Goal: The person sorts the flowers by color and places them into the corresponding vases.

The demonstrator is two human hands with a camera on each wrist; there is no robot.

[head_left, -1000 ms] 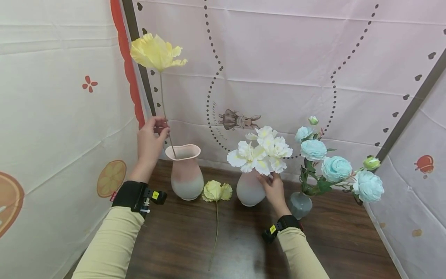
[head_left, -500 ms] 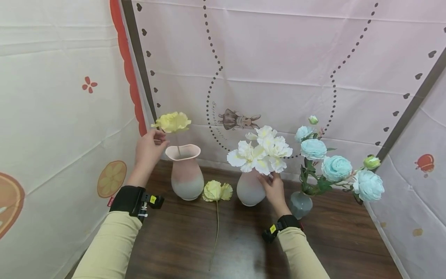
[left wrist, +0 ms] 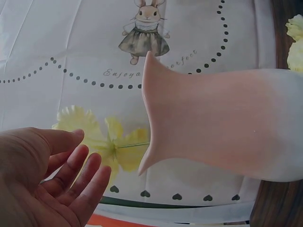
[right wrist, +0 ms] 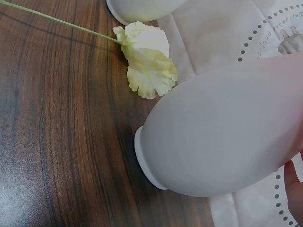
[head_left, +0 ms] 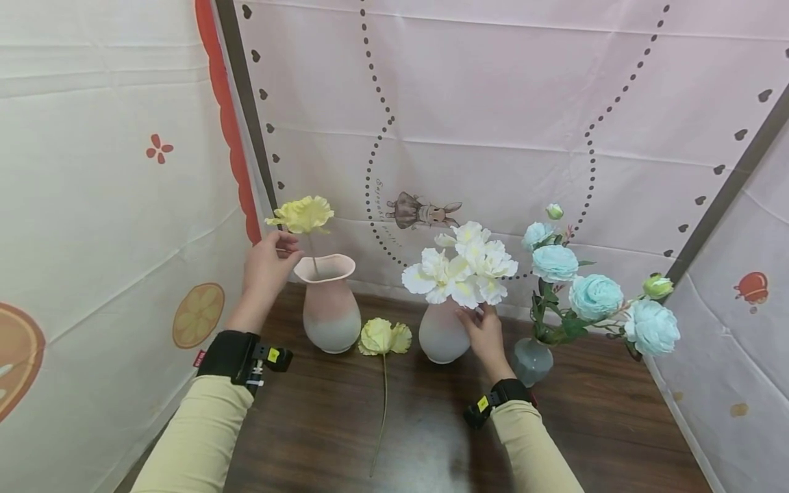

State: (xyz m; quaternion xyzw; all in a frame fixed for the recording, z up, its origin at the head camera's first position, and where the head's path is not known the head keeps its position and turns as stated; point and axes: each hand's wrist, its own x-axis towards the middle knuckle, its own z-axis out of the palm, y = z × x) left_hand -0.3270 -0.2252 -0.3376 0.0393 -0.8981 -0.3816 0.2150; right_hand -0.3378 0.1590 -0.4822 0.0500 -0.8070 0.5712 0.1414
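My left hand [head_left: 268, 267] hovers beside the mouth of a pink-and-white vase [head_left: 331, 308], its fingers loosely bent and holding nothing. A yellow flower [head_left: 303, 215] stands in that vase, its stem passing through the mouth. In the left wrist view the bloom [left wrist: 111, 144] shows behind my fingertips [left wrist: 102, 177], which look apart from the stem. My right hand [head_left: 483, 335] touches the side of a second pink-and-white vase [head_left: 442, 335], just under its white flowers [head_left: 462, 267]. Part of its fingers is hidden by the petals; only a bit shows at the right wrist view's edge.
Another yellow flower [head_left: 383, 337] lies on the dark wooden table [head_left: 308, 438] between the two vases, its stem toward the front. Right of my right hand stands a small grey vase [head_left: 532, 363] with blue flowers [head_left: 594, 298] leaning right. Printed cloth [head_left: 493, 103] hangs behind and at both sides.
The yellow flower has sunk into the left vase, its bloom now just above the rim. My left hand has let go of the stem. My right hand stays at its vase.
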